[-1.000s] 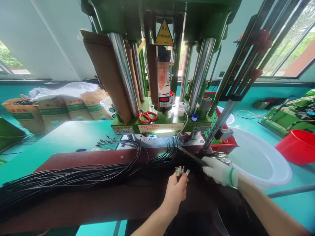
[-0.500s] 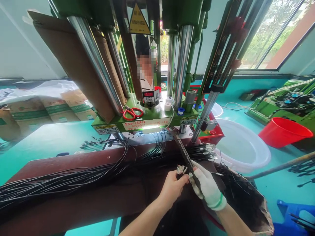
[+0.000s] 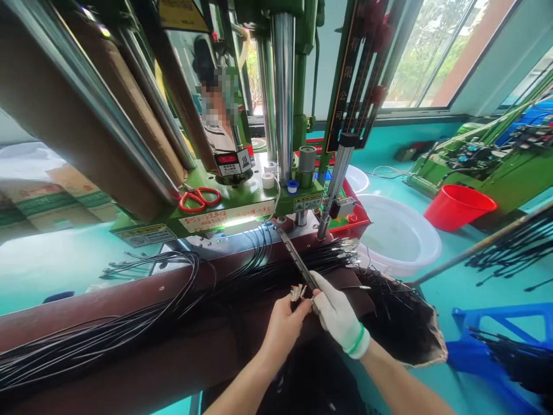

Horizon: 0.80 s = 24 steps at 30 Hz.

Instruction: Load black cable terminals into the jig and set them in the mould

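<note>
My bare left hand (image 3: 283, 324) pinches a small bunch of black wires with metal terminal ends (image 3: 297, 291) pointing up. My right hand (image 3: 338, 315), in a white glove with a green cuff, grips a long dark slotted bar (image 3: 296, 260) that slants up toward the green press machine (image 3: 242, 207). The fingertips of the two hands meet beside the terminals. A thick bundle of black cables (image 3: 129, 323) lies across the dark red bench edge (image 3: 129, 288) to the left.
Red scissors (image 3: 199, 199) and small spools rest on the press base. A white basin (image 3: 395, 233) and a red bucket (image 3: 458, 206) stand to the right, a blue stool (image 3: 496, 340) with more cables at the lower right. A sack of black wires (image 3: 406, 325) hangs by my right arm.
My gloved right hand has swung the bar from the right side in to the terminals held by my left hand. The view has shifted closer and to the right.
</note>
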Each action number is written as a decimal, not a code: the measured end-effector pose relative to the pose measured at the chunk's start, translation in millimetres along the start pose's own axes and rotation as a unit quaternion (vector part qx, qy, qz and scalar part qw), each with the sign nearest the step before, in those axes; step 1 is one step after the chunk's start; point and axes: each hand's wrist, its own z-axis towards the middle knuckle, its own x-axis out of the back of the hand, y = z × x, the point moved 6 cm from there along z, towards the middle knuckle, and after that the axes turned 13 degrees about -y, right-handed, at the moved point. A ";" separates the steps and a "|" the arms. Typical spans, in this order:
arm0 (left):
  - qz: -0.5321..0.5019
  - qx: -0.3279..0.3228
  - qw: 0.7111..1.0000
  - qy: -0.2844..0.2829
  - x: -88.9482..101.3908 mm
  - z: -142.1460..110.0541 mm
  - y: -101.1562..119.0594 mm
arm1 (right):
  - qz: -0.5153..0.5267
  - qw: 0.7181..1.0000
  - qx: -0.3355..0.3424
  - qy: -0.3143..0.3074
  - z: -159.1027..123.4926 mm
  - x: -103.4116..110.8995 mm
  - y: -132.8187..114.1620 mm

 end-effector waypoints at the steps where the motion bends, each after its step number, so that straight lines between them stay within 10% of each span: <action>1: 0.009 -0.016 1.000 0.008 1.0 -0.3 3.2 | 0.031 0.999 -0.016 0.000 0.1 0.3 2.1; 6: -0.035 -0.058 0.995 0.075 10.1 -3.0 16.5 | 0.156 0.986 -0.067 0.011 -0.8 4.3 3.2; 12: -0.007 0.053 0.998 -0.028 -6.4 -1.1 10.3 | 0.159 0.984 -0.067 -0.037 -0.3 5.0 2.7; 24: -0.024 0.050 0.998 -0.005 -2.8 -3.6 8.2 | 0.069 0.994 -0.060 -0.055 -1.6 1.9 1.6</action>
